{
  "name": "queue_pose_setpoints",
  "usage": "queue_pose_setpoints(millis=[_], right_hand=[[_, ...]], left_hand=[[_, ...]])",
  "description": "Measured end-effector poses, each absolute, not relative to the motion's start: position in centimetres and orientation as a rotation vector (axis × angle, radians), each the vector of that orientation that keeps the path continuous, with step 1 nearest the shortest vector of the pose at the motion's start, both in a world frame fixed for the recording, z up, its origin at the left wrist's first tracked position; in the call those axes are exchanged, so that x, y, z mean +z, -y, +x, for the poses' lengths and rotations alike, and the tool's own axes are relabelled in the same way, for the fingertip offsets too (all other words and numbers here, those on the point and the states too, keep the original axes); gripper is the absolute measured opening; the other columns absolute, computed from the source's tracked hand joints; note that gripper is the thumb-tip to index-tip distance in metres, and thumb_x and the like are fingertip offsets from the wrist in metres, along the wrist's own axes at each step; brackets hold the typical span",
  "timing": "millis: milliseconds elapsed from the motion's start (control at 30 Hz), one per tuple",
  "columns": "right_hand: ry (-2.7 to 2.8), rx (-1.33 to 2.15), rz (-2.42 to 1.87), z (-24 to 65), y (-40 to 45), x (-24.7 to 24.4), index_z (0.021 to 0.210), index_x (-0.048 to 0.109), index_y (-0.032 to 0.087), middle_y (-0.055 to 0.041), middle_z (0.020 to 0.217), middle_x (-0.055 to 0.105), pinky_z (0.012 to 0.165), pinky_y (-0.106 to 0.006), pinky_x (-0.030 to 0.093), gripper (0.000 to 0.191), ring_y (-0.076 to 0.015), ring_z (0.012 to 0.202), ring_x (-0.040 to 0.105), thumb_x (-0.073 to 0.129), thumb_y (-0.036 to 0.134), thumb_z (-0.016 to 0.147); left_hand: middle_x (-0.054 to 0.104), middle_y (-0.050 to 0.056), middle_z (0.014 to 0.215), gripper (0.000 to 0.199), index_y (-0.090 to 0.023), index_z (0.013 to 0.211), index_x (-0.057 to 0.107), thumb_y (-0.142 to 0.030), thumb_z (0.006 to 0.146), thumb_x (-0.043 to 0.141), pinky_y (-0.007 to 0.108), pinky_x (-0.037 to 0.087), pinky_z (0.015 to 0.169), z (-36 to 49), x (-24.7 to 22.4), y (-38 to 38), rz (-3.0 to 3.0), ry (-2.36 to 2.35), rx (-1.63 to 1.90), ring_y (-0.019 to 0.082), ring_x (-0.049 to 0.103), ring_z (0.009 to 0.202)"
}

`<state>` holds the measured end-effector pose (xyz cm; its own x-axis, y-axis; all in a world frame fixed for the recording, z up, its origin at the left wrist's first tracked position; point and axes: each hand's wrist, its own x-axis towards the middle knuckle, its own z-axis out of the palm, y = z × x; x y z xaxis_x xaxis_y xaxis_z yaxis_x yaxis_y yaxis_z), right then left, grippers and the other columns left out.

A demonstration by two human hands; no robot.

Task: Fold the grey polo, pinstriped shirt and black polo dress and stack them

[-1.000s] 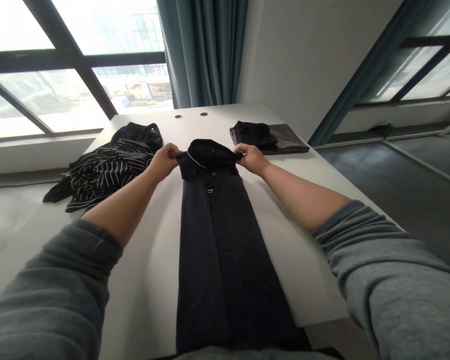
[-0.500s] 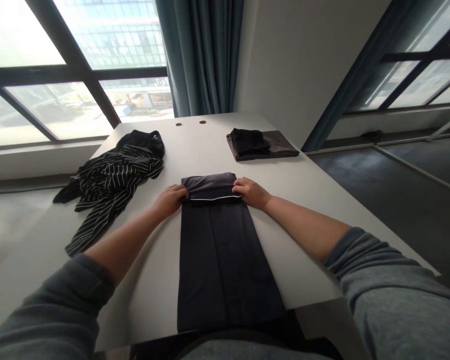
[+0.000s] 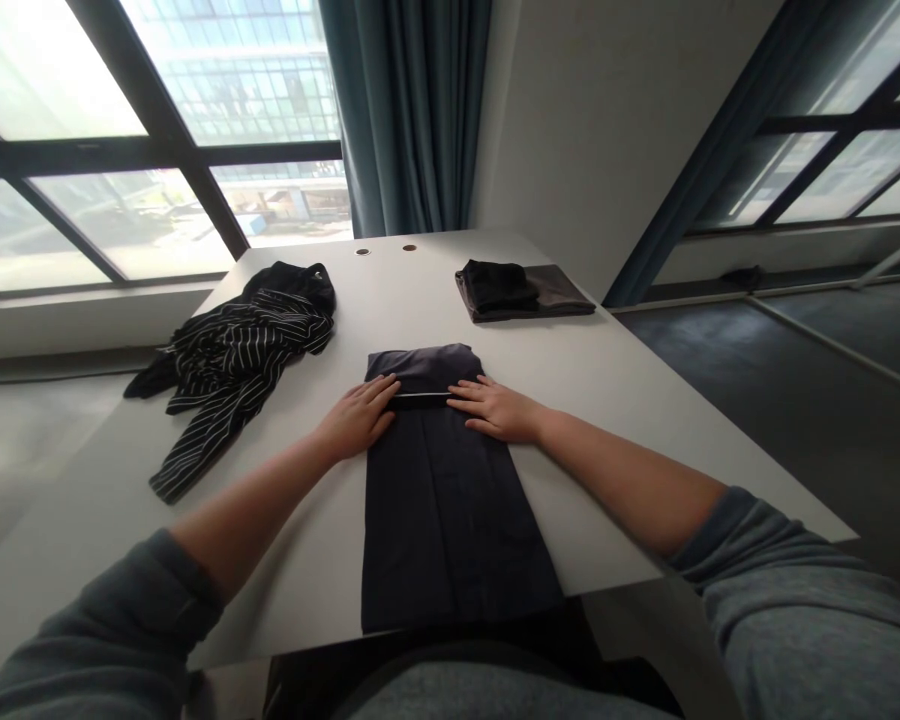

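Dark navy trousers [image 3: 450,510] lie lengthwise on the white table, their near end at the front edge. The far end is folded back over itself, with a thin white line along the fold's near edge. My left hand [image 3: 358,415] rests flat, fingers extended, on the left side of that folded part. On its right side lies my right hand [image 3: 495,408], fingers spread and pressing on the cloth. Both hands are open and grasp nothing; they partly cover the white line.
A crumpled black garment with white stripes [image 3: 240,340] lies at the left of the table [image 3: 397,290]. Folded black cloth [image 3: 499,287] sits on folded grey-brown cloth [image 3: 562,290] at the back right. Behind the table hang a blue curtain [image 3: 412,120] and windows.
Both hands have let go of the folded part's side edges. They have shifted inward and now lie flat on top of the fold, fingers stretched out.
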<state>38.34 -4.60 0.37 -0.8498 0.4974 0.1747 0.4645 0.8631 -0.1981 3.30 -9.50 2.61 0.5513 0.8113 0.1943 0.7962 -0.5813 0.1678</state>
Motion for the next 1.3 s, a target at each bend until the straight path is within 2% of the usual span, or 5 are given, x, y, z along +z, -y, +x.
queue_pose_setpoints(millis=[333,533,833,1033,1300], right_hand=[[2.636,0.590,-0.727,42.2,15.4,2.0,0.161,0.048,0.026,-0.0118,0.164,0.046,0.130,-0.053,0.029,0.060,-0.0291,0.155,0.040,0.056,0.046,0.105],[2.804,0.716,-0.666,44.2,25.4,2.0,0.165,0.040,0.028,-0.0172,0.167,0.039,0.130,-0.062,0.021,0.104,-0.0389,0.154,0.039,0.085,0.060,0.078],[2.639,0.572,-0.729,43.9,27.2,0.7,0.141,0.068,0.038,-0.0072,0.137,0.072,0.121,-0.056,0.043,0.043,-0.0288,0.134,0.062,0.060,0.027,0.100],[2.332,0.731,-0.947,42.1,24.1,3.2,0.113,0.077,0.028,-0.0078,0.100,0.079,0.095,-0.042,0.059,0.025,-0.0232,0.091,0.074,0.058,0.039,0.102],[1.931,1.026,-1.284,39.5,14.3,5.0,0.097,0.077,0.020,-0.0049,0.092,0.079,0.077,-0.033,0.057,0.030,-0.0248,0.085,0.074,0.064,0.047,0.093]], left_hand=[[0.036,0.009,0.171,0.069,-0.028,0.159,0.048,-0.062,0.099,0.054,0.058,0.018,0.132,0.4,3.5,19.4,2.629,-1.169,0.175,0.032,0.029,0.160],[0.040,0.012,0.169,0.090,-0.032,0.157,0.049,-0.066,0.079,0.079,0.065,0.029,0.127,0.8,3.1,29.8,2.651,-0.950,0.084,0.039,0.040,0.153],[0.075,0.006,0.123,0.020,-0.035,0.112,0.074,-0.035,0.100,0.058,0.047,0.057,0.100,3.4,3.0,32.0,2.558,-1.061,0.355,0.025,0.070,0.109],[0.078,0.005,0.100,0.020,-0.030,0.104,0.068,-0.033,0.104,0.048,0.040,0.056,0.090,3.0,5.2,28.9,2.470,-1.080,0.436,0.022,0.072,0.093],[0.067,-0.001,0.075,0.025,-0.025,0.092,0.062,-0.045,0.099,0.048,0.030,0.043,0.061,2.3,8.0,19.4,2.208,-1.438,0.596,0.018,0.059,0.065]])
